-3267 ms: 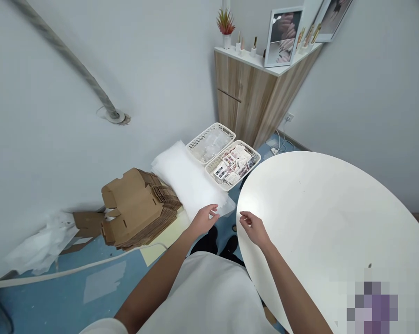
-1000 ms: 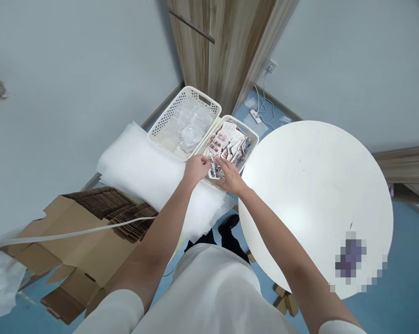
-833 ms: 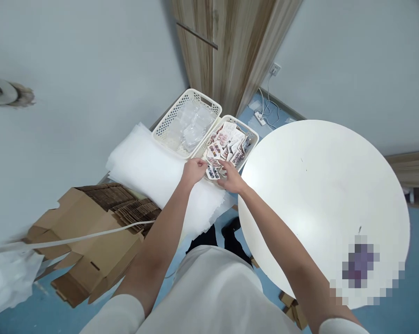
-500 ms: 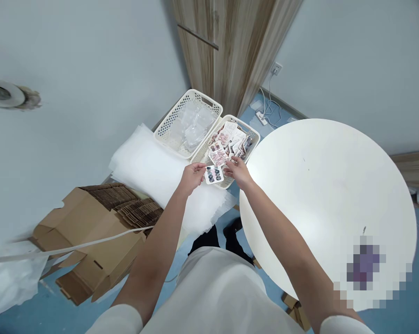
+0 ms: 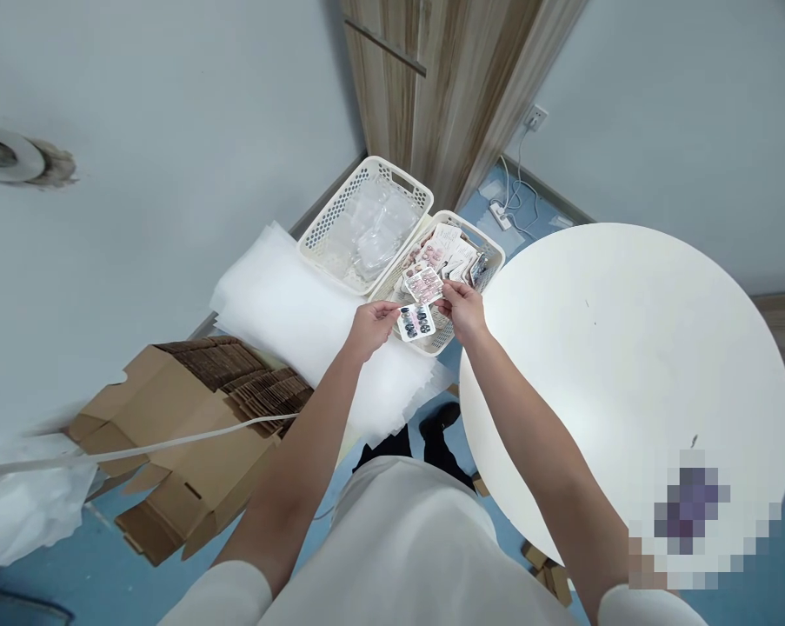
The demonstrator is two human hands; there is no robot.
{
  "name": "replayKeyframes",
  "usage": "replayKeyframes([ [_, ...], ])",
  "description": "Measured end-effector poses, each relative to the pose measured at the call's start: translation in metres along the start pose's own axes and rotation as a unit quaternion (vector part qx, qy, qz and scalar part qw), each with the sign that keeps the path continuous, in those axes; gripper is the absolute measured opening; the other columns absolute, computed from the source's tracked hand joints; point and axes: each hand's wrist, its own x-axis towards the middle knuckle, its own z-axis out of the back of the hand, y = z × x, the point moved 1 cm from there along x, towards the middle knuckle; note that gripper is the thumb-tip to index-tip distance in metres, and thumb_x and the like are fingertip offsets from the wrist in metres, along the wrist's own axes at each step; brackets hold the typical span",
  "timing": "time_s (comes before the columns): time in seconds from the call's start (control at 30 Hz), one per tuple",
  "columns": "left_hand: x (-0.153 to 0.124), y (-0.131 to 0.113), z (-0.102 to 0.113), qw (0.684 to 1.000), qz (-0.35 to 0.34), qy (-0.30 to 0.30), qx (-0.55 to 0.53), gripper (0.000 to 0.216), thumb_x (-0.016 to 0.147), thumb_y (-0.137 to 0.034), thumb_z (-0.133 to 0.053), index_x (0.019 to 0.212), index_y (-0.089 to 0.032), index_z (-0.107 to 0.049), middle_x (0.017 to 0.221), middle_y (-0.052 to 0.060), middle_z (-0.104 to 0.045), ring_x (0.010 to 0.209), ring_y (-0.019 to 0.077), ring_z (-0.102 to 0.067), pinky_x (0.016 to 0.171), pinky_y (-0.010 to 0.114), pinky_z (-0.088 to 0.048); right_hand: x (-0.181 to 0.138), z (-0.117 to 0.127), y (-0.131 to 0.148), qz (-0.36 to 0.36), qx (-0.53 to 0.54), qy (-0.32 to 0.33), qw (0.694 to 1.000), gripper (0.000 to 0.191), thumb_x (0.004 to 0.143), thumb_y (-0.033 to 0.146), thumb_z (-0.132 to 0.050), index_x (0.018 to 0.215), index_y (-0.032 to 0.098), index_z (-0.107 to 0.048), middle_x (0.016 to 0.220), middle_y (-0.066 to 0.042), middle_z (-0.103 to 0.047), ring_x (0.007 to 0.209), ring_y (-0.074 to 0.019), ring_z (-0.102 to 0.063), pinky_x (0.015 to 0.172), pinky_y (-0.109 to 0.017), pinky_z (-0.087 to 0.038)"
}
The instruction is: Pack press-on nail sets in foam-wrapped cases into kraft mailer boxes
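Note:
My left hand (image 5: 374,329) pinches the left edge of a white card of dark press-on nails (image 5: 416,322), held over the front end of the right basket. My right hand (image 5: 463,310) is closed at the right edge of a card of pink press-on nails (image 5: 423,285), just behind the dark set. Below both hands is the right white perforated basket (image 5: 495,254), with a heap of nail cards (image 5: 445,243) in it, some pink, some showing printed white backs. The right fingertips are partly hidden.
Another white basket (image 5: 314,236) holds clear plastic bags (image 5: 382,228). White foam sheets (image 5: 281,296) lie in front of it. Flattened cardboard boxes (image 5: 170,417) are at the left. A round white table (image 5: 627,348) stands to the right, with a blurred-out item on it. A power strip (image 5: 500,216) lies on the floor.
My right hand has gone from loosely spread fingers near the pink card to closing on its right edge. My left hand keeps the dark nail card. The view has shifted slightly.

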Motion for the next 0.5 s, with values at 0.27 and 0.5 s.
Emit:
replayKeyframes([
  [0.27,0.003,0.001,0.005,0.999,-0.018,-0.016,-0.042,0.022,0.067,-0.026,-0.061,0.084,-0.012,-0.064,0.052,-0.004,-0.05,0.038,0.0034,-0.038,0.034,0.017,-0.032,0.014,0.004,-0.003,0.003,-0.002,-0.007,1.0,0.02,0.07,0.03,-0.061,0.085,0.018,-0.058,0.068,0.003,-0.062,0.054,-0.0064,-0.058,0.051,-0.018,-0.047],
  [0.5,0.006,0.009,0.009,0.997,0.018,-0.056,-0.052,0.024,0.065,-0.028,-0.063,0.084,-0.013,-0.063,0.055,-0.003,-0.054,0.04,0.0039,-0.043,0.035,0.017,-0.033,0.03,0.005,-0.02,-0.011,-0.082,-0.009,0.996,0.015,0.071,0.023,-0.062,0.083,0.017,-0.056,0.064,0.003,-0.057,0.055,-0.0087,-0.059,0.053,-0.022,-0.049],
])
